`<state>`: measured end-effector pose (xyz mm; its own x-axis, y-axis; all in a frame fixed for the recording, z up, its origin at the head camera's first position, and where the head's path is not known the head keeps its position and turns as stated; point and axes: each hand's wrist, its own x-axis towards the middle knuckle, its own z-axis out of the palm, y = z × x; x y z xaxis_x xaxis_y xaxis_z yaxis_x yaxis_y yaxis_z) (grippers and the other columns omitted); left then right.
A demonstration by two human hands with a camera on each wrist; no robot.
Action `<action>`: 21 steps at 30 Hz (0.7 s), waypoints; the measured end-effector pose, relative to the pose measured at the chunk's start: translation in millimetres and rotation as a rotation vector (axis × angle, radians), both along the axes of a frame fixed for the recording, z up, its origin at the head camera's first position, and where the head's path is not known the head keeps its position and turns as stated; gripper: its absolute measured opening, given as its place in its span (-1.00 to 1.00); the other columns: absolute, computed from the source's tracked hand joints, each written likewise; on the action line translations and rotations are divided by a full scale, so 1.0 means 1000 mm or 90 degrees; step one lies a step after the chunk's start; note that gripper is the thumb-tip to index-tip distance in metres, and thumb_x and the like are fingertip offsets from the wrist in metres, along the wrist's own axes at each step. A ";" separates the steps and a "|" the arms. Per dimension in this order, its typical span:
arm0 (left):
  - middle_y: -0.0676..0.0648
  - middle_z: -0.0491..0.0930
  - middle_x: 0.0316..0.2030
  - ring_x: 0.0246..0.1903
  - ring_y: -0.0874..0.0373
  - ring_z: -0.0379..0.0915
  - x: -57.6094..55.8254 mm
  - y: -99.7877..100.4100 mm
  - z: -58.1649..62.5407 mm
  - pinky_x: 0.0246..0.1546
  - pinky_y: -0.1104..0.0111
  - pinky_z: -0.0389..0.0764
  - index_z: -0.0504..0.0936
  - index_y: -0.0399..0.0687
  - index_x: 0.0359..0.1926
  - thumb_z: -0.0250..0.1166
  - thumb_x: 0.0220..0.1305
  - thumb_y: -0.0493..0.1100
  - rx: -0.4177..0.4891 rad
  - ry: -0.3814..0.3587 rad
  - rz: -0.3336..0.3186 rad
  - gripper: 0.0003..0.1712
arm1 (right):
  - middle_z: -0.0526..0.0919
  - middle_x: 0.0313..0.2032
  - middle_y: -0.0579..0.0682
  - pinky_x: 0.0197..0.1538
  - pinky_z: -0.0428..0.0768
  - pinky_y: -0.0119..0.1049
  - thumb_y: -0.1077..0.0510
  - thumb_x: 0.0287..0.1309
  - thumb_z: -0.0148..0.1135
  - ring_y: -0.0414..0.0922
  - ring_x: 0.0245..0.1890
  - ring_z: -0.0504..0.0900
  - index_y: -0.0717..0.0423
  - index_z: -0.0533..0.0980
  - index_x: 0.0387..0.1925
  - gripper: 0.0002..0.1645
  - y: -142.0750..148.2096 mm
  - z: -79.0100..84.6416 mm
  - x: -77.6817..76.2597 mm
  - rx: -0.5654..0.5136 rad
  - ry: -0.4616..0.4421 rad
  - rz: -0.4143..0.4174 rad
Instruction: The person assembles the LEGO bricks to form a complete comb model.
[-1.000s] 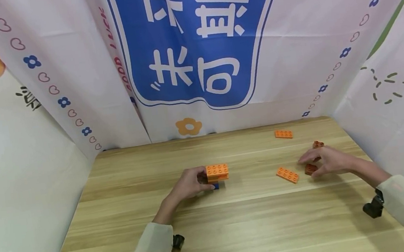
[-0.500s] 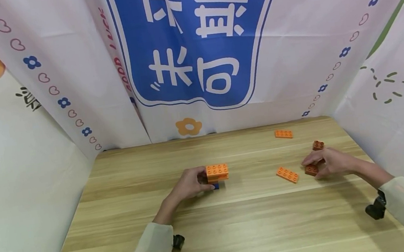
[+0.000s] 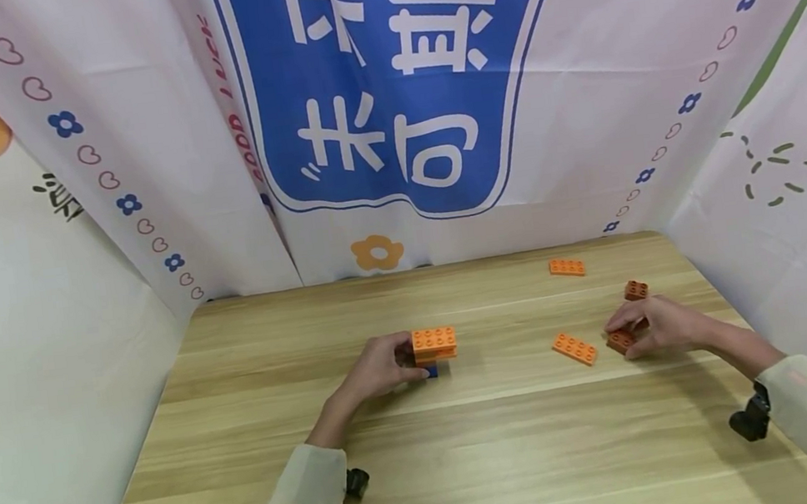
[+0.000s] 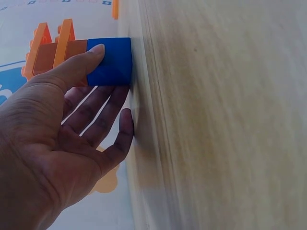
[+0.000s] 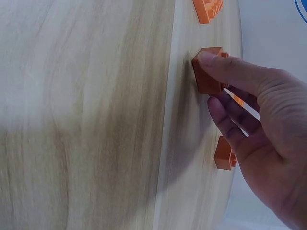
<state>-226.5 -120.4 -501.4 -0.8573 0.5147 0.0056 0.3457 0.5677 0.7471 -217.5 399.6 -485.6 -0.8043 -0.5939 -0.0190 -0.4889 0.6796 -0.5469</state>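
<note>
Left of the table's middle, my left hand [image 3: 376,367] grips an upright stack of building bricks [image 3: 434,341]. In the left wrist view its base is a blue brick [image 4: 110,62], with the thumb pressed on it. Above the blue come brown bricks [image 4: 76,47] and two thin orange plates [image 4: 63,43], one of them on top. On the right, my right hand [image 3: 662,323] pinches a brown brick [image 5: 207,74] between thumb and fingers, low at the tabletop. Whether that brick touches the wood I cannot tell.
Another brown brick [image 3: 636,290] lies just behind my right hand. A loose orange plate [image 3: 575,348] lies left of that hand, and a second orange plate [image 3: 567,267] sits near the back edge. Printed cloth [image 3: 586,137] walls in the wooden table [image 3: 475,462].
My right thumb and fingers have closed on the brown brick, which has turned slightly. The left hand and its stack have stayed in place.
</note>
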 end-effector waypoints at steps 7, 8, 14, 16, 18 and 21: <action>0.00 0.75 -0.13 -0.15 0.19 0.66 -0.001 0.000 -0.003 -0.06 0.26 0.72 0.69 -0.12 -0.02 0.64 0.16 -0.22 -0.001 0.005 0.000 -0.60 | 0.78 -0.01 0.08 -0.08 0.75 -0.31 0.08 -0.06 0.73 -0.07 -0.07 0.76 0.17 0.75 0.01 -0.43 -0.002 0.000 0.003 0.020 0.001 -0.036; 0.01 0.75 -0.13 -0.14 0.20 0.65 -0.001 0.000 -0.003 -0.05 0.27 0.72 0.69 -0.11 -0.02 0.64 0.16 -0.21 -0.002 0.003 0.002 -0.60 | 0.79 -0.02 0.07 -0.09 0.75 -0.31 0.07 -0.06 0.74 -0.07 -0.07 0.76 0.17 0.75 0.01 -0.43 -0.003 0.000 0.003 0.020 0.006 -0.035; -0.02 0.76 -0.12 -0.15 0.17 0.67 -0.002 0.000 -0.003 -0.07 0.29 0.72 0.70 -0.15 -0.01 0.65 0.15 -0.23 0.007 0.014 -0.002 -0.59 | 0.80 -0.08 0.02 -0.14 0.73 -0.34 0.06 -0.07 0.74 -0.17 -0.14 0.74 0.15 0.77 -0.02 -0.46 -0.004 -0.001 0.003 0.018 0.027 -0.040; -0.03 0.76 -0.12 -0.14 0.16 0.67 -0.002 -0.001 -0.003 -0.06 0.28 0.72 0.70 -0.16 -0.01 0.65 0.15 -0.23 0.009 0.015 -0.004 -0.58 | 0.80 -0.09 0.01 -0.15 0.73 -0.34 0.06 -0.07 0.75 -0.20 -0.16 0.74 0.14 0.77 -0.03 -0.47 -0.004 -0.002 0.002 0.017 0.029 -0.046; -0.03 0.76 -0.11 -0.13 0.16 0.67 -0.001 -0.001 -0.003 -0.05 0.29 0.72 0.70 -0.15 0.01 0.65 0.15 -0.23 0.010 0.011 -0.005 -0.57 | 0.81 -0.11 0.02 -0.16 0.72 -0.34 0.05 -0.06 0.74 -0.19 -0.17 0.74 0.14 0.77 -0.04 -0.47 -0.005 -0.002 0.002 0.016 0.035 -0.048; -0.04 0.76 -0.10 -0.13 0.16 0.67 -0.001 -0.001 -0.002 -0.04 0.28 0.72 0.69 -0.16 0.01 0.64 0.15 -0.23 0.013 0.009 -0.007 -0.57 | 0.81 -0.13 0.03 -0.16 0.72 -0.33 0.04 -0.06 0.75 -0.17 -0.18 0.74 0.14 0.78 -0.06 -0.49 -0.007 -0.002 0.002 0.018 0.053 -0.055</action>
